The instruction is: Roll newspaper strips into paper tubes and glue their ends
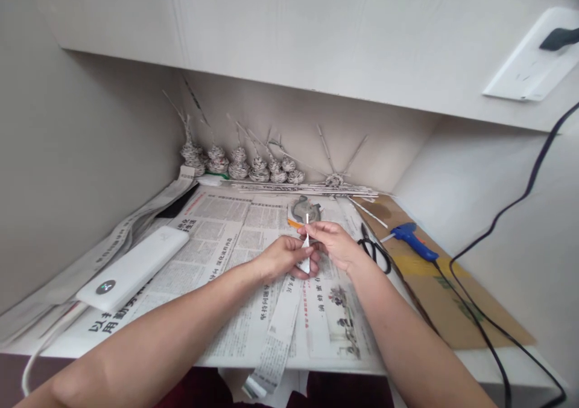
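Note:
Between my two hands is a newspaper strip [280,335], its upper end rolled into a narrow white point and its lower part hanging past the table's front edge. My left hand [288,257] pinches the strip near the lower part of the roll. Just above it, my right hand [332,242] has thumb and finger closed on the rolled part, below its tip. Behind the hands lies a round grey object [305,207] with an orange-edged piece under it. Black-handled scissors [375,254] rest right of my right hand.
A blue glue gun [414,242] lies on cardboard [470,293] at right, its cord running forward. Left stands a white power bank [133,269] with a cable, beside more paper strips [113,257]. Woven paper gourds [239,163] and thin paper sticks [307,189] line the back wall.

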Motion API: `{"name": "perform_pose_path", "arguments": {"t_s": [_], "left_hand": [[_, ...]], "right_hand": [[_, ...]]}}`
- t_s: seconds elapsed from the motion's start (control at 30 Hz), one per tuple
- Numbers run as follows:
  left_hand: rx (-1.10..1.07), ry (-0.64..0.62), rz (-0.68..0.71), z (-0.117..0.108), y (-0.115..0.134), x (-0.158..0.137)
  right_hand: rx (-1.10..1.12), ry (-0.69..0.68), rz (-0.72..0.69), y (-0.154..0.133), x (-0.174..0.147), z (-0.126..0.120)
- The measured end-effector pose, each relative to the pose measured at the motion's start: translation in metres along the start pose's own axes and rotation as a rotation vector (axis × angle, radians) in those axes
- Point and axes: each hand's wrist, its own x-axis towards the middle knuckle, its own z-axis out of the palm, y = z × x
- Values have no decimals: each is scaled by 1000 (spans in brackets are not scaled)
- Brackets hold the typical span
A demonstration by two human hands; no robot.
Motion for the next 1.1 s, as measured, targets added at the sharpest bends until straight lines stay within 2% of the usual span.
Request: {"name": "perform_pose_path", "arguments": {"t_s": [0.17,0.33,0.37,0.5,0.57,0.73,0.8,0.9,0.93,1.1], "left_hand": [[15,-4,-24,1,1,-1],[1,-1,-17,1,2,-2],[1,-2,-13,1,2,-2],[20,-18,-14,1,0,-1],[20,-22,-20,1,0,-1],[9,-14,-13,1,0,-1],[13,-18,-17,2,0,-2],[15,-22,-35,3,0,-2],[13,-23,-35,3,0,-2],[-3,-13,-4,1,0,-1]], "right_hand": [[29,129,-16,3,1,2],[0,-44,21,1,-1,2],[-10,-45,22,2,-1,2],[8,160,-36,4,2,1],[13,200,-51,3,2,1],[-23,-29,18,-2,-3,0],[-18,10,13,-1,-2,-1],[10,155,-23,2,0,0],[14,155,-27,1,0,0],[-25,-64,29,-3,-4,1]]}}
